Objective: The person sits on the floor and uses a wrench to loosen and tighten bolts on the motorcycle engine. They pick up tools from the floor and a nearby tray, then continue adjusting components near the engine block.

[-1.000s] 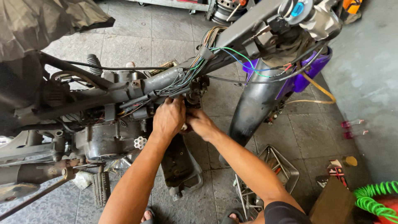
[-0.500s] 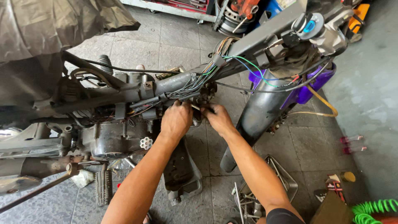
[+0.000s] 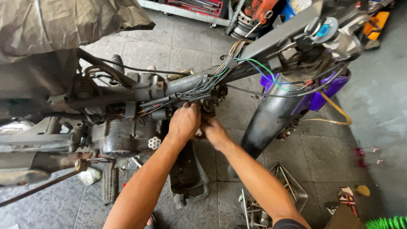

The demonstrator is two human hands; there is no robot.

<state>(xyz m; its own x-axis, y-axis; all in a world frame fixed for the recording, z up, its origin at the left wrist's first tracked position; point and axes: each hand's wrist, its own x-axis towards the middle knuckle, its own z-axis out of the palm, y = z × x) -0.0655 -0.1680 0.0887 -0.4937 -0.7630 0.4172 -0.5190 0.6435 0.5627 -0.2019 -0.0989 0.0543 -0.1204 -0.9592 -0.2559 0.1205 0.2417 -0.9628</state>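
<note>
Reaching in under a stripped motorbike frame (image 3: 186, 85), both hands are seen pressed together at a dark part (image 3: 210, 101) just below the wiring bundle (image 3: 212, 78). The left hand (image 3: 184, 123) is curled with its knuckles up and its fingers tucked against that part; whether something is clamped in its grip cannot be told. The right hand (image 3: 215, 132) lies just right of it, touching it, with fingers hidden behind the left hand, so its grip cannot be told either. The dark part sits at the middle of the scene, between the engine (image 3: 123, 135) on the left and the black fender (image 3: 267, 123) on the right. Coloured wires are seen running from the bundle up to the far right, towards the purple panel (image 3: 322, 95). Below the hands, a dark tray-like cover (image 3: 188, 178) is lying on the tiled floor (image 3: 313, 152). A wire rack (image 3: 288, 186) is seen on the near right. A crumpled tarp (image 3: 55, 25) is draped at the far left.
</note>
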